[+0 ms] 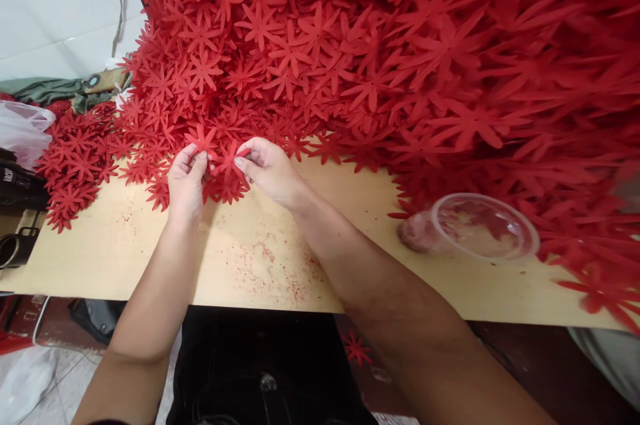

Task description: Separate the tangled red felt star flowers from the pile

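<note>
- Left hand: fingertips pinch one flower.
- Right hand: pinches petal of second flower, just beside, above table.
- Step, likely: handling flowers singly; next move calls for light, steady pinches.
- Counts: two hands, two flowers held, one tub; pile uncountable.

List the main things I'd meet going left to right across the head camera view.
White plastic bag, smaller heap of red flower shapes, left hand, right hand, clear plastic tub.
</note>
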The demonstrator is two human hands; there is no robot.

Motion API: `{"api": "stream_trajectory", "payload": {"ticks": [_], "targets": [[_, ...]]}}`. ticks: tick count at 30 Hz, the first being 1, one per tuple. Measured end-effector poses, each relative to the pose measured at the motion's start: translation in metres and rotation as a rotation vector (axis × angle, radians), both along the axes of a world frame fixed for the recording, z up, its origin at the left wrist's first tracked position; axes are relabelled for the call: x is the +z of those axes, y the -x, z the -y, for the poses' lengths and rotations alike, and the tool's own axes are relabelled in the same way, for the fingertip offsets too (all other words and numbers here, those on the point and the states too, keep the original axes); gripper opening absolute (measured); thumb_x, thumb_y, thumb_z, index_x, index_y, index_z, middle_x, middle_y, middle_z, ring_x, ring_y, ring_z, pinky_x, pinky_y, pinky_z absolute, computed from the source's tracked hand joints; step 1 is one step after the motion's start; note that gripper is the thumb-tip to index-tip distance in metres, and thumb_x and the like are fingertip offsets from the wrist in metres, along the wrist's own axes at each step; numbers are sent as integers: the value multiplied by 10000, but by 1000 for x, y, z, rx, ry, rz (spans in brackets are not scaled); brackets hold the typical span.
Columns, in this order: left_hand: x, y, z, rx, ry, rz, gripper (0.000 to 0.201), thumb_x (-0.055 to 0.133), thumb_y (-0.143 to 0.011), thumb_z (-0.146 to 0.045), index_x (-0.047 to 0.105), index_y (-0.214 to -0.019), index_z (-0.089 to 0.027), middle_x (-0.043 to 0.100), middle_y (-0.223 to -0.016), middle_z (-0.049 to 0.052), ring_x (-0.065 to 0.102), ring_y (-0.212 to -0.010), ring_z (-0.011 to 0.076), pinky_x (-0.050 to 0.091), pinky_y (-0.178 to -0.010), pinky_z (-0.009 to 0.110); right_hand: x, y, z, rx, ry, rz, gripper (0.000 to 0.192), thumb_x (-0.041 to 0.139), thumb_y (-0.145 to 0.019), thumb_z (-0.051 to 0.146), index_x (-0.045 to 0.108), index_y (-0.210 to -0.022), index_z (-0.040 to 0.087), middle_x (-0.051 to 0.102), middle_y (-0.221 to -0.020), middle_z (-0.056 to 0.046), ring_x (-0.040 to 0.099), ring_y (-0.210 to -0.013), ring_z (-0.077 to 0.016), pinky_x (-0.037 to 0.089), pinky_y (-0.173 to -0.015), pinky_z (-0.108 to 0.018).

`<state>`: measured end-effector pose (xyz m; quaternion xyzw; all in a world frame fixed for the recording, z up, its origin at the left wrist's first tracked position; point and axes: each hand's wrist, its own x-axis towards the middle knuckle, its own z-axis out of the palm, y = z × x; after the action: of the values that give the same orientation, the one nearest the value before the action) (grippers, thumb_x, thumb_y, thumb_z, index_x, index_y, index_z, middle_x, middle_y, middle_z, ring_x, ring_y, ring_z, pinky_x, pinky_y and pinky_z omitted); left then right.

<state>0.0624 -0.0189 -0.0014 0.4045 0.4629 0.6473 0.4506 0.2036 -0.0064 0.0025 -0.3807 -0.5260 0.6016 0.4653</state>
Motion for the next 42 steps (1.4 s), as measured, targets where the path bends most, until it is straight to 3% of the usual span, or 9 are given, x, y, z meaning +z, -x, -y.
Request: {"api": "stream_trajectory", "payload": {"ticks": [4,11,17,22,30,33,37,42], "targets": [[4,2,2,-14,24,40,259,771,-657,-321,608,-832,-221,601,-677,-33,517,-558,68,387,-537,224,-5,-1,-4,-59,-72,68,105,543,-765,84,507,-757,182,549,-684,35,511,-636,-77,430,-667,-255],[12,4,3,93,63,179,192,731,-664,-266,561,-727,-205,570,-611,-50,528,-556,66,384,-527,197,-8,-15,-17,-340,-60,153,136,516,-761,51,507,-710,177,464,-568,63,433,-518,-61,357,-564,-249],[13,-1,5,42,75,154,268,790,-602,-278,581,-751,-202,614,-688,-37,538,-585,64,385,-534,194,-5,-13,-10,-266,-111,139,75,526,-772,105,529,-744,174,464,-585,60,454,-556,-70,365,-592,-252],[12,-3,7,22,89,160,327,782,-620,-384,532,-701,-190,536,-606,-49,512,-541,57,376,-507,196,-7,-10,-9,-273,-83,131,80,511,-774,131,489,-719,186,491,-638,50,459,-571,-66,384,-605,-253],[7,-2,6,-7,144,111,152,651,-756,-309,586,-701,-183,553,-621,-31,496,-512,50,373,-479,187,-20,-2,-7,-240,-143,199,101,516,-763,135,462,-812,204,551,-748,25,514,-642,-86,418,-644,-273],[6,-1,6,18,146,63,126,626,-777,-312,617,-748,-191,610,-699,-8,544,-582,66,412,-523,194,-22,-1,-6,-216,-155,199,94,536,-771,178,485,-847,201,568,-780,13,545,-704,-100,434,-680,-282],[5,-1,6,91,38,-114,145,648,-771,-341,630,-781,-198,639,-775,3,575,-684,83,465,-655,222,-20,-3,-6,-247,-176,195,76,557,-775,224,489,-798,200,561,-753,21,541,-702,-97,426,-687,-278],[3,-8,10,49,-88,-324,276,706,-719,-417,651,-856,-184,659,-883,29,591,-827,109,470,-849,276,-11,-7,-3,-272,-188,241,125,585,-767,255,500,-710,185,532,-651,39,492,-601,-79,392,-635,-270]]}}
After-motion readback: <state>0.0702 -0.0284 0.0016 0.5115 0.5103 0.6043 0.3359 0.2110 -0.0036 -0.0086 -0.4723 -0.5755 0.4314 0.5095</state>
